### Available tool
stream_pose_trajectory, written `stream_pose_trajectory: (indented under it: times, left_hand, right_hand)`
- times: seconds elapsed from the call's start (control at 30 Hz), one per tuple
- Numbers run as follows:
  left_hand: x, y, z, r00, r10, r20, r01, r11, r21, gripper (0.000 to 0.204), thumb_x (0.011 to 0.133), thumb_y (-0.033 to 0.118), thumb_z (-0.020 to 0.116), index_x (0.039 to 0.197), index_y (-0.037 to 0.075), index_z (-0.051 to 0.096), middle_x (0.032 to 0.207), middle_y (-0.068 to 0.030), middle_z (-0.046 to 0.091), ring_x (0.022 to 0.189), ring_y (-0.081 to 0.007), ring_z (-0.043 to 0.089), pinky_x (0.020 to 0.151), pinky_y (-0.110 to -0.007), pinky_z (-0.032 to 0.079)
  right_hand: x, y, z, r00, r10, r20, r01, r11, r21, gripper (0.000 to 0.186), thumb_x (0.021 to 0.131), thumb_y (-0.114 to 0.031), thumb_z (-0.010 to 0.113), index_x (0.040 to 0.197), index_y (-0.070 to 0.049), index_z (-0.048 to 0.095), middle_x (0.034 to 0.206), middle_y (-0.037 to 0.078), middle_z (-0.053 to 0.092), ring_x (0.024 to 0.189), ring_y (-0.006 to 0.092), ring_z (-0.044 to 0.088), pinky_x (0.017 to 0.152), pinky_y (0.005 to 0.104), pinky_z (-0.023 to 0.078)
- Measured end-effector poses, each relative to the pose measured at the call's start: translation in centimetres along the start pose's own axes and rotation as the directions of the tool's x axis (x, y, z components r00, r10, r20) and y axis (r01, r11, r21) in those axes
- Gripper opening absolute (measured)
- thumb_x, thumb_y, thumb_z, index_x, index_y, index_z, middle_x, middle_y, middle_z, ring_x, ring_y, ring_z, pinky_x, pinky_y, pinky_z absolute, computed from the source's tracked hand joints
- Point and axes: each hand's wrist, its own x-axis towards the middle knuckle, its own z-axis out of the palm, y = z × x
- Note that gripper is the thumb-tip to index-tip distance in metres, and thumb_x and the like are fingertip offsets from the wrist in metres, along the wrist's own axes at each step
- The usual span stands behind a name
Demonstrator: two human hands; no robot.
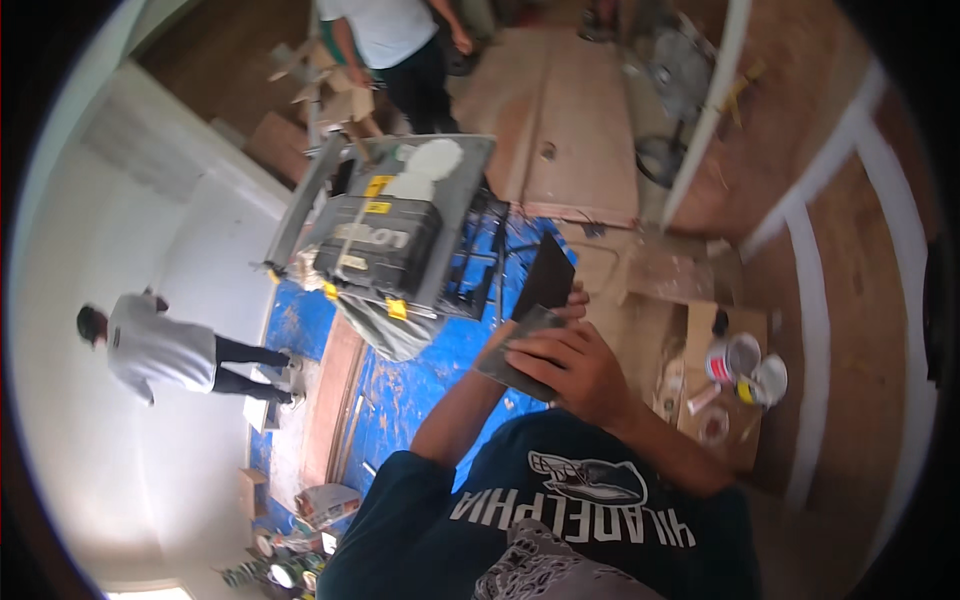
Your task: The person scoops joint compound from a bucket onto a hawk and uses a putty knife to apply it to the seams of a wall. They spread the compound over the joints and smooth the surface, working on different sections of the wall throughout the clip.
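Blue plastic sheeting [400, 410], speckled with dust, covers the floor at the left and middle, with long boards [330, 405] lying along it. Above it, in front of the wearer, the left hand [576, 303], partly hidden, has its fingers curled around a dark sheet [547, 275]. The right hand [585, 365], just nearer, holds a dark grey piece [522, 362] between thumb and fingers; whether the two join I cannot tell. Farther left, a grey table [468, 190] bears a black case [380, 245]. Wide wooden panels [580, 130] lie on the far floor. At right, tubs [735, 358] stand on cardboard [700, 320] near a brown wall [850, 300] with white strips. One person [165, 340] stands by the pale left wall [70, 250], another [390, 40] beyond the table.
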Motion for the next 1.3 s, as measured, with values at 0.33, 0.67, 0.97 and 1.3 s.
stream_pose_trajectory:
  times: [0.33, 0.67, 0.97, 1.3]
  left_hand:
    - [4.6, -5.9, 7.9, 0.635, 0.410, -0.655, -0.069, 0.874, 0.481, 0.052, 0.098, 0.054, 0.041, 0.112, 0.006, 0.057, 0.077, -0.0057, 0.054, 0.045, -0.0127, 0.045, 0.037, -0.024, 0.040]
    - [8.3, -1.4, 3.0, 0.423, 0.824, -0.377, -0.056, 0.439, 0.897, 0.052, 0.086, 0.051, 0.070, 0.103, 0.003, 0.060, 0.088, -0.0038, 0.062, 0.072, -0.0154, 0.061, 0.064, -0.029, 0.051]
    - [11.2, -4.3, 1.4, 0.368, 0.898, -0.242, 0.045, 0.243, 0.969, 0.058, 0.082, 0.034, 0.080, 0.119, -0.001, 0.052, 0.111, -0.0084, 0.061, 0.100, -0.0170, 0.057, 0.089, -0.031, 0.047]
    - [15.9, -4.3, -4.9, 0.349, 0.937, 0.000, 0.106, -0.039, 0.994, 0.055, 0.091, 0.026, 0.070, 0.128, -0.004, 0.043, 0.119, -0.0151, 0.056, 0.108, -0.0201, 0.054, 0.095, -0.032, 0.043]
  right_hand:
    - [-1.6, 6.8, -1.1, 0.907, 0.312, -0.283, -0.351, 0.931, -0.101, 0.031, 0.079, -0.004, 0.064, 0.110, -0.008, 0.066, 0.103, 0.009, 0.066, 0.086, 0.0267, 0.064, 0.075, 0.0376, 0.049]
    - [-11.2, 15.8, -0.7, 0.195, 0.953, 0.232, -0.031, -0.230, 0.973, 0.043, 0.092, -0.025, 0.066, 0.125, -0.002, 0.050, 0.099, 0.007, 0.063, 0.072, 0.0114, 0.062, 0.057, 0.0238, 0.049]
    - [-12.0, 16.0, -3.4, -0.127, 0.965, -0.229, -0.242, 0.194, 0.951, 0.050, 0.087, -0.017, 0.073, 0.126, -0.004, 0.044, 0.104, 0.007, 0.061, 0.087, 0.0190, 0.065, 0.069, 0.0301, 0.059]
    - [-10.8, 11.8, -3.6, 0.204, 0.837, -0.507, -0.532, 0.530, 0.661, 0.027, 0.093, -0.018, 0.066, 0.114, 0.000, 0.063, 0.108, 0.005, 0.067, 0.098, 0.0114, 0.061, 0.089, 0.0265, 0.046]
